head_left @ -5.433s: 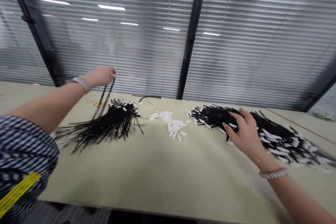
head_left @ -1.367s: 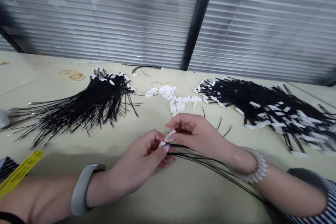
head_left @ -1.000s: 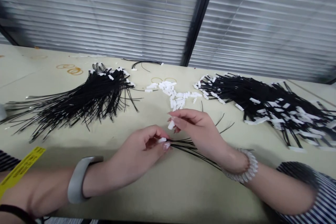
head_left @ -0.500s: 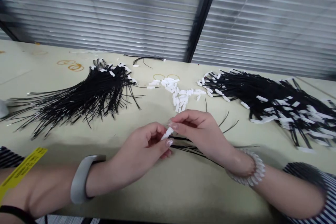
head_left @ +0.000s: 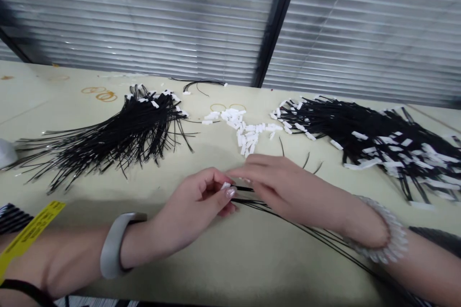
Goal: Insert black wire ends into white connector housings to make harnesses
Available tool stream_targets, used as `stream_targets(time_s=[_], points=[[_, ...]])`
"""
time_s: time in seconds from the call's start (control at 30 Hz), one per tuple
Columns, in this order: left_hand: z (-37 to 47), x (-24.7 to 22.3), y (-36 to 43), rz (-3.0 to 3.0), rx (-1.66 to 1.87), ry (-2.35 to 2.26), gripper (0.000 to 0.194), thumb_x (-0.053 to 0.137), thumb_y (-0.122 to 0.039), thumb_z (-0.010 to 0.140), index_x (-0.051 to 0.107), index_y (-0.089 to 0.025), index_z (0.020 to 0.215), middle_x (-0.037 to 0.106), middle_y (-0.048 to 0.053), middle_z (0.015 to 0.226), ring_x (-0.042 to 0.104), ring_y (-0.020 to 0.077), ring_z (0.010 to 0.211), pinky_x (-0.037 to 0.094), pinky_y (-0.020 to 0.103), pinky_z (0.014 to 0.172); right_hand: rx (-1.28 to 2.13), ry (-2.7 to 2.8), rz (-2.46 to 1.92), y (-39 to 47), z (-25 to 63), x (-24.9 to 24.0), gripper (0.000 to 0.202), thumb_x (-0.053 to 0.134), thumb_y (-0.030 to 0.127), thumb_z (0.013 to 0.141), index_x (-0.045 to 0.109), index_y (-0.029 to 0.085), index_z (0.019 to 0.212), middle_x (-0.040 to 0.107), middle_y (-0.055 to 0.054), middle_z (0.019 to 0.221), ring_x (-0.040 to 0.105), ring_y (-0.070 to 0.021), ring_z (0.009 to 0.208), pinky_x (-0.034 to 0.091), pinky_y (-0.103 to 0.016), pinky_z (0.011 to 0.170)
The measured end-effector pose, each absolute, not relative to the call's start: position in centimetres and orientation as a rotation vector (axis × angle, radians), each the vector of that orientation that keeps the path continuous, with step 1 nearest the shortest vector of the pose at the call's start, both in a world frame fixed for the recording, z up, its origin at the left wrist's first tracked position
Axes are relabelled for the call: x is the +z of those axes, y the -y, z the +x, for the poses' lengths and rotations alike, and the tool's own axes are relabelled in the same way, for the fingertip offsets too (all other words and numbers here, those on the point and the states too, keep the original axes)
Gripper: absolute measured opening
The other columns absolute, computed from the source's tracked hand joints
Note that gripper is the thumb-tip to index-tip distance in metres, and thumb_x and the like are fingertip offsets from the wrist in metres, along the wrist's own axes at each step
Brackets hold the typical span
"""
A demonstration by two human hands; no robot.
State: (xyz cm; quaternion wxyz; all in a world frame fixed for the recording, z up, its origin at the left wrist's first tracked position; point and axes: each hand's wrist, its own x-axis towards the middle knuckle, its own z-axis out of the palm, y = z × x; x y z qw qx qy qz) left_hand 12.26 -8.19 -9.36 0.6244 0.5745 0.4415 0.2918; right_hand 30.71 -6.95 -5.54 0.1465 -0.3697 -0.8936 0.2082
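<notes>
My left hand (head_left: 200,201) pinches a small white connector (head_left: 225,185) between thumb and fingers, above the table's middle. Several thin black wires (head_left: 288,219) run rightward from that grip, passing under my right hand (head_left: 284,187). My right hand lies over the wires beside the left fingertips, its fingers bent together and partly hidden; what they hold is too small to make out. Just beyond the hands is a pile of loose white connectors (head_left: 248,136).
Black wires with white ends lie in a large bundle (head_left: 133,127) at left and another (head_left: 360,124) at right. Orange rubber bands (head_left: 106,96) lie at the back left. Window blinds (head_left: 144,19) stand behind the table (head_left: 230,259).
My right hand has turned palm down and its wrist has moved right. The white piece shows less between my fingertips. More black wire length shows toward the lower right.
</notes>
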Motion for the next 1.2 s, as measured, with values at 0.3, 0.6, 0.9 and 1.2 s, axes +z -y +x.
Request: stream_targets(time_s=[0.3, 0.6, 0.9, 1.2], points=[[12.6, -8.8, 8.4, 1.287, 0.634, -1.053, 0.017, 0.056, -0.034, 0.076, 0.053, -0.018, 0.079, 0.057, -0.001, 0.074, 0.061, 0.0128, 0.069, 0.049, 0.025, 0.063, 1.020, 1.896, -1.135, 7.1, 29.9, -6.7, 0.009, 0.061, 0.026, 0.074, 0.061, 0.018, 0.079, 0.064, -0.001, 0.077, 0.058, -0.0107, 0.070, 0.047, -0.024, 0.064], [12.5, -9.1, 8.3, 1.285, 0.625, -1.070, 0.019, 0.057, -0.035, 0.076, 0.053, -0.017, 0.080, 0.059, -0.001, 0.076, 0.061, 0.0120, 0.069, 0.050, 0.024, 0.064, 1.077, 1.895, -1.067, 6.9, 29.8, -7.5, 0.010, 0.060, 0.024, 0.076, 0.068, 0.021, 0.081, 0.069, 0.001, 0.080, 0.063, -0.0112, 0.073, 0.049, -0.023, 0.065], [12.4, -9.5, 8.3, 1.295, 0.623, -1.041, 0.018, 0.057, -0.034, 0.077, 0.052, -0.018, 0.082, 0.060, -0.001, 0.077, 0.062, 0.0131, 0.071, 0.051, 0.026, 0.066, 1.205, 1.828, -1.060, 7.1, 29.1, -7.8, 0.011, 0.058, 0.024, 0.077, 0.067, 0.019, 0.082, 0.068, 0.000, 0.080, 0.062, -0.0112, 0.074, 0.049, -0.023, 0.066], [12.2, -9.4, 8.4, 1.342, 0.648, -1.088, 0.016, 0.053, -0.033, 0.078, 0.049, -0.018, 0.073, 0.058, -0.002, 0.074, 0.061, 0.0151, 0.077, 0.052, 0.028, 0.067, 1.034, 2.342, -1.134, 6.5, 31.6, -5.6, 0.020, 0.050, 0.033, 0.082, 0.061, 0.016, 0.080, 0.061, 0.000, 0.073, 0.052, -0.0090, 0.064, 0.039, -0.022, 0.058]])
